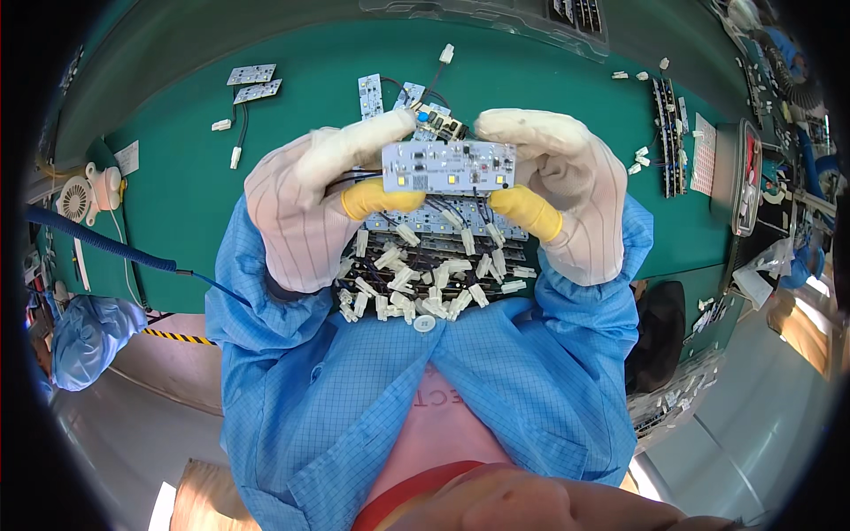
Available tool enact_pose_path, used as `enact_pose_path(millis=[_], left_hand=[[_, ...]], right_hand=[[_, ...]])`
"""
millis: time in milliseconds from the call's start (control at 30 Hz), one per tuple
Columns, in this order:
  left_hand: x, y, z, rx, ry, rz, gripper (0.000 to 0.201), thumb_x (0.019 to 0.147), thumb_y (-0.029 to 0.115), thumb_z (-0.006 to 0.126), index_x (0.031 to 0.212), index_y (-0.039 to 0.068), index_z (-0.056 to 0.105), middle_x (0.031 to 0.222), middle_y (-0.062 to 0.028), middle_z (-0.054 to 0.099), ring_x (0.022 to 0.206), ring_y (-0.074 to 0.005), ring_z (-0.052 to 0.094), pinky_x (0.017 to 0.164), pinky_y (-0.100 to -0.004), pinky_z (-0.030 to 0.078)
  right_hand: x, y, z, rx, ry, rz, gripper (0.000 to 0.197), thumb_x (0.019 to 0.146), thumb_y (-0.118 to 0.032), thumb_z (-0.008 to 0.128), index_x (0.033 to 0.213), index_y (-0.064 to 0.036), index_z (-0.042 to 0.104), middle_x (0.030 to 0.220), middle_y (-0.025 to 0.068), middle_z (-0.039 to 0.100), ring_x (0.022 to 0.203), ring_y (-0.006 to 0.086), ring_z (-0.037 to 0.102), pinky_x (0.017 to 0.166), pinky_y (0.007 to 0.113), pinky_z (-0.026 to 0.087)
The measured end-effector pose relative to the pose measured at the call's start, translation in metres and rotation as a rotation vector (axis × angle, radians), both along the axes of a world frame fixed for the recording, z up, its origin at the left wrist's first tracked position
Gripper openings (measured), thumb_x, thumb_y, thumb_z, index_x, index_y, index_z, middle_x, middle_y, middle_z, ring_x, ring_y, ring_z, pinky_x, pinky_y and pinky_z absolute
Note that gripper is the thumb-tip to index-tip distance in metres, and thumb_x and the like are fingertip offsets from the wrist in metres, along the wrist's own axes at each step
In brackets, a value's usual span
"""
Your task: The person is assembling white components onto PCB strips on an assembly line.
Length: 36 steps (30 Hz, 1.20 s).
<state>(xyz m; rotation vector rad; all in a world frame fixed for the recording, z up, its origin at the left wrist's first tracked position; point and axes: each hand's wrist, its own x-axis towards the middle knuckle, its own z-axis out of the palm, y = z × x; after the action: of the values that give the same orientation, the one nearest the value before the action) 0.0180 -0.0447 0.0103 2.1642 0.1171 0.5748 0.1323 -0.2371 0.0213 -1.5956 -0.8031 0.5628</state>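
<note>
Head | left hand [301,203], right hand [582,199]: fingers curled, pinching white circuit board [450,165] | clear tray [522,25]: dark strips [586,16] inside

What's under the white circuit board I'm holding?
Past its lower edge, more white boards and piled white connectors show. Whatever lies directly under the held board is covered by it.

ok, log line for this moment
left hand: holds circuit board, left end; right hand: holds same board, right end; near body: white plugs, clustered
</note>
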Motion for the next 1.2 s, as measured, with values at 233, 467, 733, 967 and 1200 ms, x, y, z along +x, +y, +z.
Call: enact_pose_path(millis=[233,467,733,967,1200], left_hand=[[-0.002,0.011,-0.016,0.207,-0.027,-0.009,0.006,0.076,0.005,0.067,0.080,0.005,0.062,0.071,-0.0031,0.066,0.066,-0.0247,0.062,0.064,-0.0329,0.049],[0.004,0.010,-0.020,0.167,-0.103,0.018,0.019,0.074,0.017,0.073,0.090,0.008,0.068,0.070,-0.0024,0.066,0.063,-0.0212,0.062,0.062,-0.0305,0.048],[0.033,0.079,-0.027,0.038,-0.052,0.236,0.031,0.080,0.008,0.068,0.111,0.010,0.068,0.106,-0.0079,0.070,0.091,-0.0146,0.066,0.080,-0.0260,0.051],[0.014,0.231,-0.096,0.590,0.236,0.243,0.039,0.086,0.009,0.054,0.121,0.022,0.062,0.123,-0.0075,0.061,0.108,-0.0285,0.059,0.092,-0.0329,0.046],[-0.014,0.198,-0.043,0.430,0.048,0.463,0.049,0.084,-0.004,0.049,0.130,0.013,0.056,0.125,-0.0091,0.060,0.112,-0.0232,0.058,0.095,-0.0287,0.043]], right_hand=[[0.015,0.000,-0.019,-0.043,0.339,0.167,0.039,0.094,-0.038,0.054,0.093,0.0006,0.057,0.062,0.0044,0.060,0.044,0.0082,0.050,0.042,0.022,0.039],[0.013,0.005,-0.033,0.184,0.662,0.170,0.037,0.088,-0.030,0.067,0.102,0.0021,0.054,0.079,0.0079,0.062,0.054,0.0081,0.054,0.042,0.018,0.038],[0.021,0.015,-0.028,0.046,0.190,0.012,0.046,0.082,-0.018,0.072,0.122,-0.0027,0.053,0.099,0.0069,0.060,0.084,0.0119,0.055,0.073,0.024,0.044],[0.042,0.029,-0.060,-0.506,-0.794,0.035,0.059,0.073,-0.017,0.077,0.125,-0.0130,0.052,0.098,0.0067,0.066,0.083,0.0254,0.064,0.073,0.034,0.053],[0.046,0.028,-0.041,-0.278,-0.285,-0.064,0.028,0.088,-0.010,0.061,0.115,-0.0034,0.061,0.086,0.0112,0.069,0.065,0.0152,0.066,0.058,0.026,0.051]])
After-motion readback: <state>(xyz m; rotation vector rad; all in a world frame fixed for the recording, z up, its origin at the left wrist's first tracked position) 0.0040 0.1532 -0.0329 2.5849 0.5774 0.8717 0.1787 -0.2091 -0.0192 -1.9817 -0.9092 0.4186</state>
